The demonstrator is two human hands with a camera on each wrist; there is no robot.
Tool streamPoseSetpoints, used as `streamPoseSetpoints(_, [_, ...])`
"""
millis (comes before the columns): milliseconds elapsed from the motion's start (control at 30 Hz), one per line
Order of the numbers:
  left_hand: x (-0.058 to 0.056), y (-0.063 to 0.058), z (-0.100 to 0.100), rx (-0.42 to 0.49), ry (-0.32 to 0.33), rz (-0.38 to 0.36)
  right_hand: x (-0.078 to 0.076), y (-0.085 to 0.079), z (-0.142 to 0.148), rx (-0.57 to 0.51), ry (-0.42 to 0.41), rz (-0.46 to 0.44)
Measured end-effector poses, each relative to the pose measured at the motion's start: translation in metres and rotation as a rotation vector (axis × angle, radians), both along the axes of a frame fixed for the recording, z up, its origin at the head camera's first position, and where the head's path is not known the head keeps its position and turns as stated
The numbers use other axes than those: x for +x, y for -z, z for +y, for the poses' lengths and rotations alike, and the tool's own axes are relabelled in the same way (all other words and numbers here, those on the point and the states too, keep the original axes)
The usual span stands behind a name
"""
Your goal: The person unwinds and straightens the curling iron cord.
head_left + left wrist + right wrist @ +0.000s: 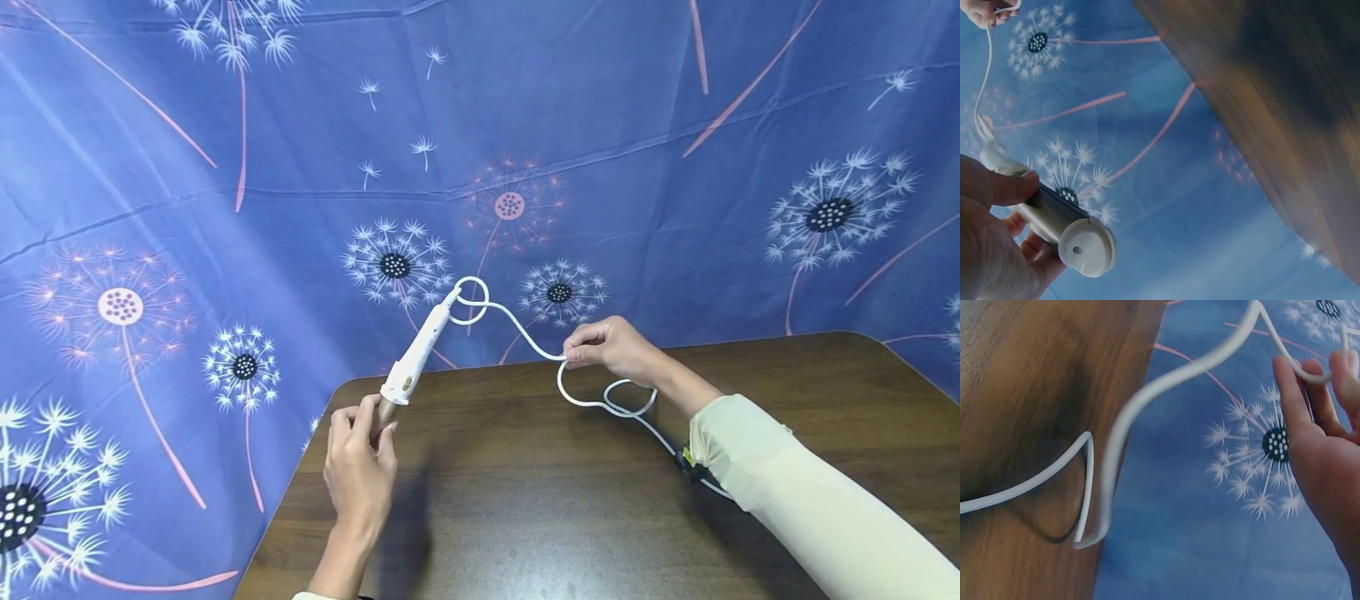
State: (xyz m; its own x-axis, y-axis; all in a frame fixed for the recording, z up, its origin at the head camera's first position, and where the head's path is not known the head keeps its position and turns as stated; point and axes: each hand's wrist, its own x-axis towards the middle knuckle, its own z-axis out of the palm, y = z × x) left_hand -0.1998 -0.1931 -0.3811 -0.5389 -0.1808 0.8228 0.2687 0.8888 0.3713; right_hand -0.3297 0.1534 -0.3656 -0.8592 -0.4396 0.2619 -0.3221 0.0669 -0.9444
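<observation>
My left hand (pixel 358 471) grips a curling iron by its gold-brown barrel (pixel 1054 215), thumb on one side and fingers on the other. Its white handle (pixel 416 357) points up and away, held above the table. In the left wrist view, the round white end cap (pixel 1088 247) sticks out past the fingers. A white cord (pixel 1172 378) leaves the handle's end and makes a small loop there. Farther along, my right hand (pixel 618 348) pinches this cord between thumb and fingertips. Beyond that hand the cord hangs in loose loops toward the right sleeve.
Below both hands lies a dark brown wooden table (pixel 555 508) with rounded far corners. Directly behind it hangs a blue cloth (pixel 645 108) printed with dandelions. A small black piece (pixel 686 463) with a yellow-green patch shows beside the right sleeve (pixel 795 483).
</observation>
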Motion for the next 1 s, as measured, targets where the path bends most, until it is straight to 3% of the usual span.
streamPoseSetpoints(133, [0.0, 0.0, 0.008, 0.009, 0.071, 0.068, 0.002, 0.001, -0.009, 0.169, -0.088, 0.055])
streamPoseSetpoints(267, [0.001, -0.001, 0.014, -0.02, 0.168, 0.095, 0.002, 0.001, -0.015, 0.284, -0.083, 0.113])
streamPoseSetpoints(433, [0.002, -0.002, 0.014, -0.069, 0.293, 0.12, 0.0, 0.0, -0.016, 0.377, 0.049, 0.181])
streamPoseSetpoints(667, [0.004, 0.001, 0.011, -0.138, 0.437, 0.124, -0.004, -0.001, -0.011, 0.417, 0.234, 0.217])
streamPoseSetpoints(833, [0.007, 0.005, 0.011, -0.204, 0.47, 0.112, -0.008, -0.001, -0.006, 0.409, 0.357, 0.225])
streamPoseSetpoints(1000, [0.007, 0.006, 0.01, -0.254, 0.469, 0.109, -0.01, -0.003, -0.003, 0.335, 0.435, 0.226])
